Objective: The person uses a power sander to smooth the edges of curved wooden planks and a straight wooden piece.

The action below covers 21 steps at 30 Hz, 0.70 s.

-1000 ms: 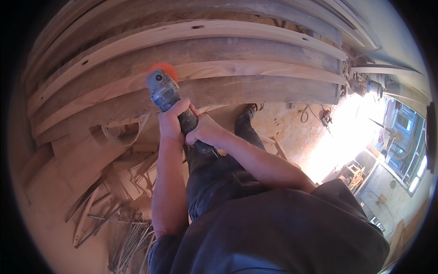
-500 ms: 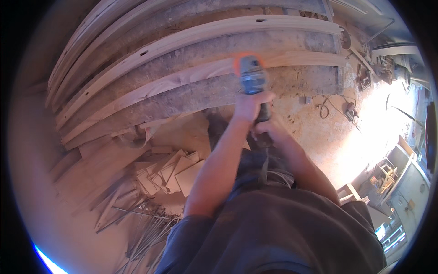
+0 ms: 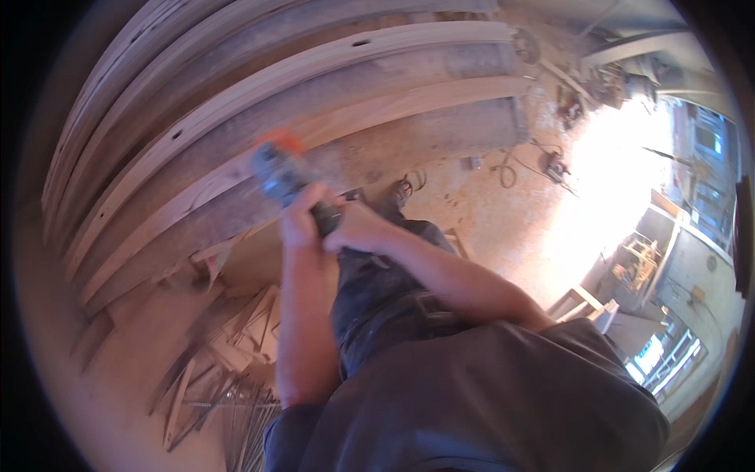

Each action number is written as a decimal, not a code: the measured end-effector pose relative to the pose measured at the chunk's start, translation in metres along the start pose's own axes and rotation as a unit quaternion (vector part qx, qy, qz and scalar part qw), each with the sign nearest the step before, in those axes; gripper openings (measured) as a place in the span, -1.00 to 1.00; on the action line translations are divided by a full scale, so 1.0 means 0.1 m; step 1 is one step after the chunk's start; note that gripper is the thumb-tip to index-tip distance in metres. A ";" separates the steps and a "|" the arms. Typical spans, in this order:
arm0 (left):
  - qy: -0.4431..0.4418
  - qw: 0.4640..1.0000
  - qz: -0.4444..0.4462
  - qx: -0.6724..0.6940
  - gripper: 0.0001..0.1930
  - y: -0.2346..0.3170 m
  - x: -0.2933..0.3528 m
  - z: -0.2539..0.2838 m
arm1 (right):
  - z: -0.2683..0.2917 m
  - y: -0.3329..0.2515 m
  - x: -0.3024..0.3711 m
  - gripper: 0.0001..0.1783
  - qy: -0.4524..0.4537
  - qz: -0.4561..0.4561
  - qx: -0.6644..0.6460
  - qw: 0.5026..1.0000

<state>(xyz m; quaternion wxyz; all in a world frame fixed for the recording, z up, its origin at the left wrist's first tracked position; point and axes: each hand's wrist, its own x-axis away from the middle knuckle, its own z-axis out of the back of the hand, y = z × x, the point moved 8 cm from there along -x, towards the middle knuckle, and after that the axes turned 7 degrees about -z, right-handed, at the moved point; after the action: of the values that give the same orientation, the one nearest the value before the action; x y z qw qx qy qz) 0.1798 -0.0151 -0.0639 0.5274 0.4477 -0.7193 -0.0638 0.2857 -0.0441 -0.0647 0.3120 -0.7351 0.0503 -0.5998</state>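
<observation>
Both my hands grip a blue-grey angle grinder (image 3: 280, 175) with an orange disc (image 3: 285, 141) at its far end. My left hand (image 3: 300, 219) is wrapped round the body close behind the head. Farther back, my right hand (image 3: 358, 226) closes on the dark handle. The disc is at the nearest long pale wooden beam (image 3: 385, 106), left of its middle; motion blur hides whether it touches. A second beam (image 3: 314, 64) with dark slots lies behind it, roughly parallel.
More long beams (image 3: 134, 86) lie at the far left. Wood offcuts (image 3: 255, 334) and thin rods (image 3: 248, 417) are heaped at lower left. On the floor to the right are a power tool (image 3: 557, 167) and its looped cord (image 3: 507, 175). Bright sunlight washes out the floor beyond.
The grinder and both hands have swung left along the near beam, the tool now tilted to the left. My view has shifted, so the beams and floor appear farther left.
</observation>
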 end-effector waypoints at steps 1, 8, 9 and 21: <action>0.004 1.000 -0.021 0.014 -0.83 0.12 -0.01 0.13 | -0.15 -0.14 -0.01 -0.39 -0.033 -0.002 -0.004 0.999; 0.039 0.997 -0.002 0.060 -0.85 -0.22 -0.07 -0.07 | 0.20 0.03 0.09 -0.59 0.004 -0.023 0.025 0.999; 0.045 0.998 0.000 0.052 -0.85 -0.30 -0.06 -0.17 | 0.31 0.06 0.13 -0.59 0.004 -0.017 0.018 1.000; -0.020 0.995 0.055 -0.084 -0.82 -1.53 -0.25 -2.18 | 2.31 0.90 0.72 -0.43 0.032 -0.014 -0.107 0.994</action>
<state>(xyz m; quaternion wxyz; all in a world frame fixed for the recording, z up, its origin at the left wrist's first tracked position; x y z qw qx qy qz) 0.4472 -0.0047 -0.0725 0.5512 0.3597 -0.7456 -0.1041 0.5438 -0.0560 -0.0703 0.2213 -0.7455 0.1143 -0.6182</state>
